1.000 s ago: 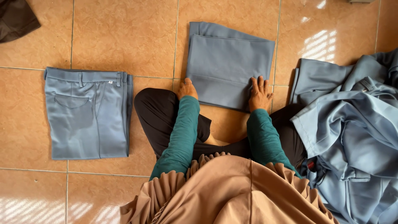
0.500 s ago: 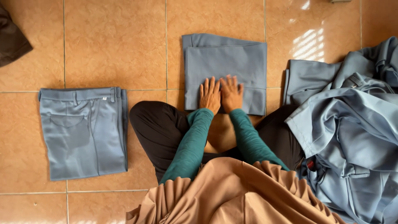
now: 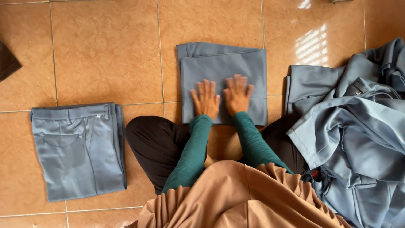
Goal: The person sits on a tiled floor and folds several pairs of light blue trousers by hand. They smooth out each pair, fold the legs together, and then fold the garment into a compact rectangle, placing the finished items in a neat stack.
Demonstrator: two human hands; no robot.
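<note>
Folded grey-blue garment (image 3: 223, 71), one, flat on the orange tiled floor (image 3: 105, 55) straight ahead of the crossed legs, pressed under two palms set side by side: left hand (image 3: 206, 100) and right hand (image 3: 237, 96), fingers straight and slightly spread, gripping nothing. To the right, one loose heap of grey-blue clothes (image 3: 354, 126), number of pieces impossible to count, cut off by the frame edge; to the left, one folded pair of grey-blue trousers (image 3: 78, 150); far left, one dark cloth (image 3: 7, 63), mostly out of view
</note>
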